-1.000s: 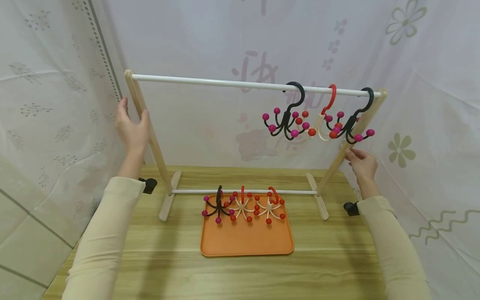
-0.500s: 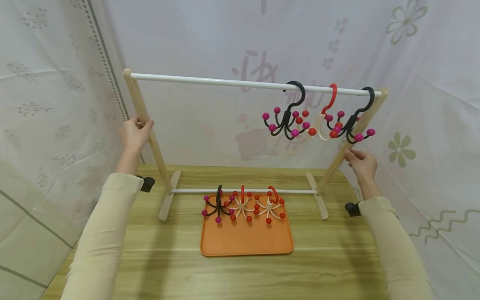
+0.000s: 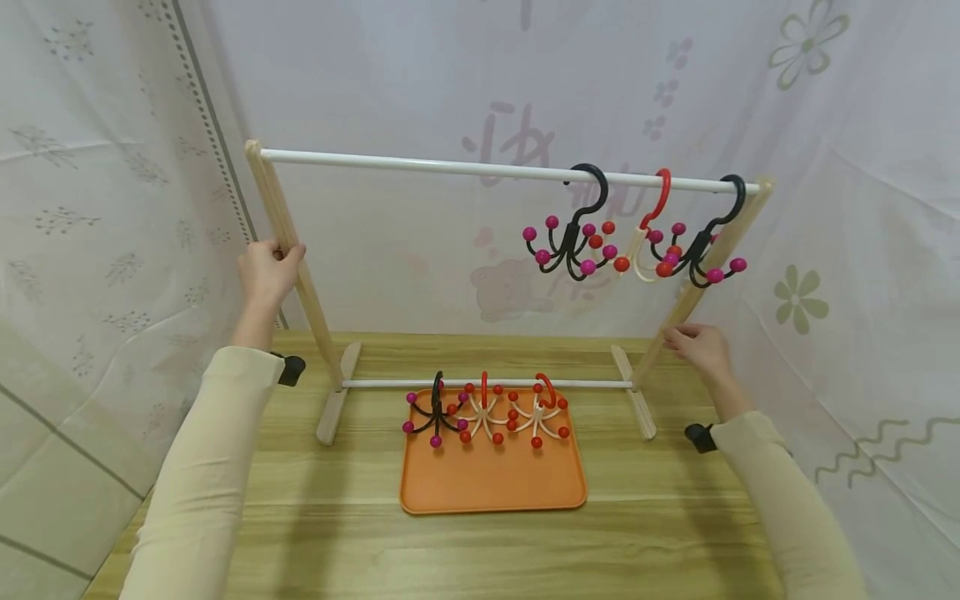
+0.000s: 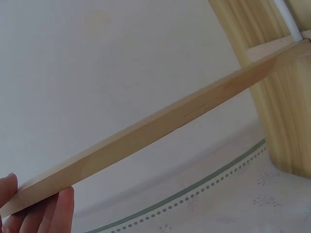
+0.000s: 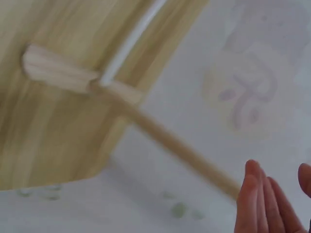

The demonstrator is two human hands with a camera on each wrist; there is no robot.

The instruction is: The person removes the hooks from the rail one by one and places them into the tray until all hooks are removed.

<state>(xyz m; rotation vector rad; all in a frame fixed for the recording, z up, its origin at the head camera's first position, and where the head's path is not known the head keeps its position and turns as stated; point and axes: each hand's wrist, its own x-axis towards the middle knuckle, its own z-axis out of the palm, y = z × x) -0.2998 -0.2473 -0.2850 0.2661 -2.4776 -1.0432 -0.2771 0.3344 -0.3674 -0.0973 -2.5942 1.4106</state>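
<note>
A small rack stands on the table, with wooden posts and a white top rail (image 3: pixel 420 165). My left hand (image 3: pixel 268 271) grips the left post (image 3: pixel 315 317), thumb on one side and fingers on the other in the left wrist view. At the right post (image 3: pixel 678 312), my right hand (image 3: pixel 701 350) is close beside the wood. Its fingers (image 5: pixel 272 208) look straight and the thumb stands apart from them in the right wrist view. From the rail's right part hang two black hooks with pink balls, one a black hook hanger (image 3: pixel 572 242), and a red-and-cream hook hanger (image 3: pixel 637 246) between them.
An orange tray (image 3: pixel 495 487) lies in front of the rack's lower white bar (image 3: pixel 382 384). On it are a black hook hanger (image 3: pixel 437 412) and two cream ones with red hooks, one a cream hook hanger (image 3: pixel 538 417). Patterned curtains (image 3: pixel 375 92) enclose the table.
My left hand has come down and closed round the left post. My right hand has just moved lower along the right post. The hangers have stayed in place.
</note>
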